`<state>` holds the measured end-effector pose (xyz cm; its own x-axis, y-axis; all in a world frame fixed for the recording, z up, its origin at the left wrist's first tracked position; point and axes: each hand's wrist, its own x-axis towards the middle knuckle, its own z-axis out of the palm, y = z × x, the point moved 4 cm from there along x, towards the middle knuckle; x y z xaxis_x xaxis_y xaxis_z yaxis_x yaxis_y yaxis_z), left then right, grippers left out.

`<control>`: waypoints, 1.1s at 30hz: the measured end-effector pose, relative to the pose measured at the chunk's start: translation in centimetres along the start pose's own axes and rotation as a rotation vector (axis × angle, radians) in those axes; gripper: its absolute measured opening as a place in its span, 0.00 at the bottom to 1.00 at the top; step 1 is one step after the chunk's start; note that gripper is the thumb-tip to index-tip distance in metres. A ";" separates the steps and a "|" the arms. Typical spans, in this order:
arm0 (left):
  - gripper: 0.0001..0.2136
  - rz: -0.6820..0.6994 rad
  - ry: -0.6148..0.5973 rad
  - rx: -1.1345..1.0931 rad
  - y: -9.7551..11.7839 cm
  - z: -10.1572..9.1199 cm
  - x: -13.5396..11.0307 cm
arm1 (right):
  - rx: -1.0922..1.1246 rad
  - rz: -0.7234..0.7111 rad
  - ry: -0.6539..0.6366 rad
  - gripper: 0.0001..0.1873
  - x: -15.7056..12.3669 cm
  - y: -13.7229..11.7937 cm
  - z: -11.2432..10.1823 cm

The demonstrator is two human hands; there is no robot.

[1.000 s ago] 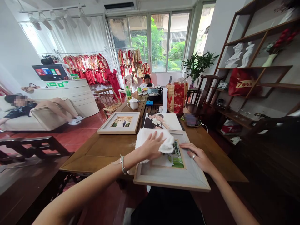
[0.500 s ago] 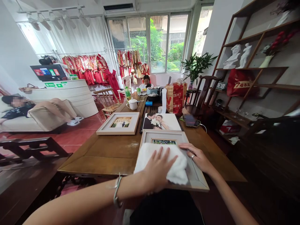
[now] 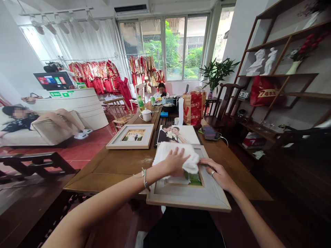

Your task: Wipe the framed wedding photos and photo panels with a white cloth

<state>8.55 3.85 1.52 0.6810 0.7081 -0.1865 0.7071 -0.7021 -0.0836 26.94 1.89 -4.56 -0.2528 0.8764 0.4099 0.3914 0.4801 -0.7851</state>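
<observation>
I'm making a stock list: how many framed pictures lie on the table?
2: the near frame, partly under the white cloth and left hand; the far frame, beyond it to the left. Any beneath other things would be hidden.

Plain white cloth [image 3: 164, 151], pale grey frame [image 3: 186, 199]

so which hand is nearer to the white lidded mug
Left. The left hand, spread on the white cloth, is nearer the camera than the mug and to its right; the right hand, resting on the picture frame's right side, lies farther right.
</observation>
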 end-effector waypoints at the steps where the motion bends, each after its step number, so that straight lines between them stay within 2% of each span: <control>1: 0.35 0.023 -0.040 -0.024 1.2 0.1 -1.4 | -0.001 0.003 0.003 0.15 0.0 0.1 0.0; 2: 0.35 0.053 -0.086 -0.050 2.6 0.1 -2.9 | -0.001 0.007 0.005 0.15 0.0 0.1 0.1; 4: 0.35 0.204 -0.127 -0.128 5.6 0.0 -6.0 | 0.004 0.013 0.011 0.15 0.0 0.2 0.1; 6: 0.37 0.376 -0.079 -0.196 8.3 -0.6 -8.4 | 0.015 0.020 0.020 0.15 0.0 0.3 0.2; 7: 0.38 0.433 -0.050 -0.214 9.2 -0.9 -9.0 | 0.022 0.022 0.025 0.14 0.0 0.3 0.2; 9: 0.38 0.454 -0.012 -0.217 10.0 -1.1 -8.9 | 0.038 0.020 0.024 0.14 0.1 0.4 0.1; 14: 0.34 0.307 -0.018 -0.172 8.6 -0.4 -5.3 | 0.089 0.019 0.002 0.16 0.2 0.6 -0.2; 21: 0.35 0.059 -0.024 -0.044 4.9 0.0 -1.4 | 0.113 0.043 0.094 0.20 0.0 1.2 -0.1; 25: 0.35 -0.114 0.008 0.015 2.8 -0.4 1.0 | -0.021 0.013 0.109 0.11 0.1 1.1 -0.2; 28: 0.32 -0.127 0.062 0.063 2.3 -1.0 2.6 | -0.069 -0.022 0.098 0.06 0.1 1.0 -0.3; 33: 0.27 -0.100 0.047 0.045 2.1 -2.7 4.6 | -0.082 -0.042 0.125 0.07 0.1 0.7 -0.5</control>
<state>13.69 5.81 3.12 0.6168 0.7765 -0.1289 0.7632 -0.6301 -0.1433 27.66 2.31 -4.87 -0.1600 0.8509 0.5003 0.4548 0.5134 -0.7277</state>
